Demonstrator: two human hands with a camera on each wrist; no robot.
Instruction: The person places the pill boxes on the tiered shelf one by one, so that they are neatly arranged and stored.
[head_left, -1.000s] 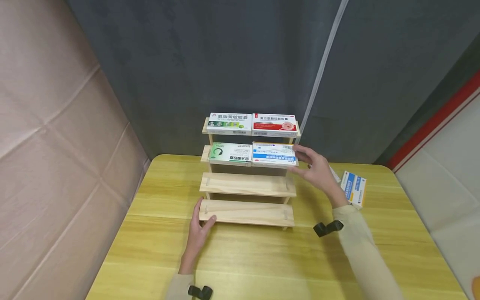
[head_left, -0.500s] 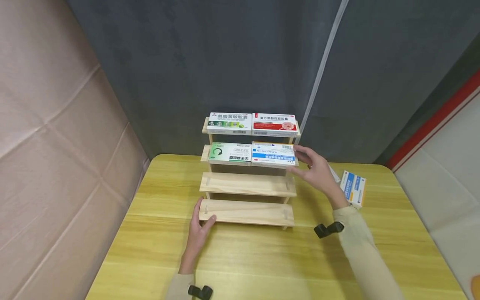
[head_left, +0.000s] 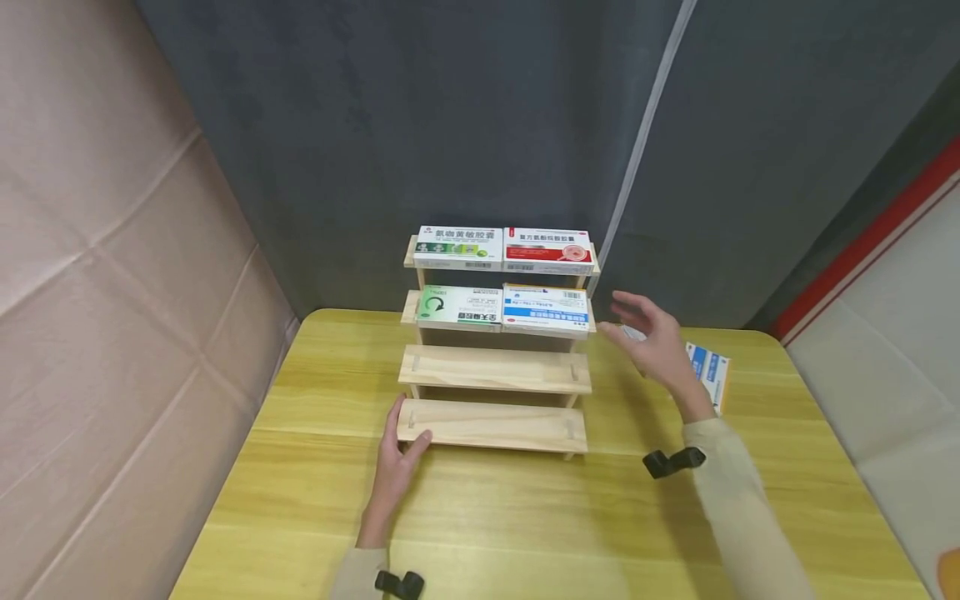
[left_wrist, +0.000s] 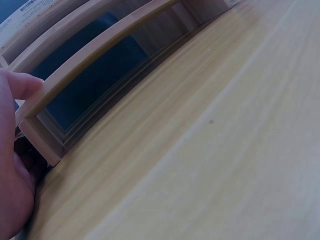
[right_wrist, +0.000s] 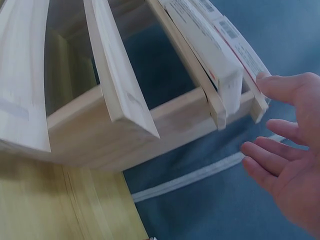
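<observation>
The wooden rack [head_left: 495, 368] is pale, stepped in four tiers. Flat on its top tier, a green-striped box [head_left: 459, 247] sits left of a red-and-white box [head_left: 547, 250]; one tier below, a green-and-white box [head_left: 460, 305] sits beside a blue-and-white box [head_left: 546, 307]. The left hand [head_left: 397, 462] grips the rack's lowest left corner, its fingers partly hidden. The right hand [head_left: 652, 343], fingers spread, holds nothing just right of the rack's second tier. Right of the rack, that arm partly covers a loose box [head_left: 711, 371]; the smallest print is illegible.
</observation>
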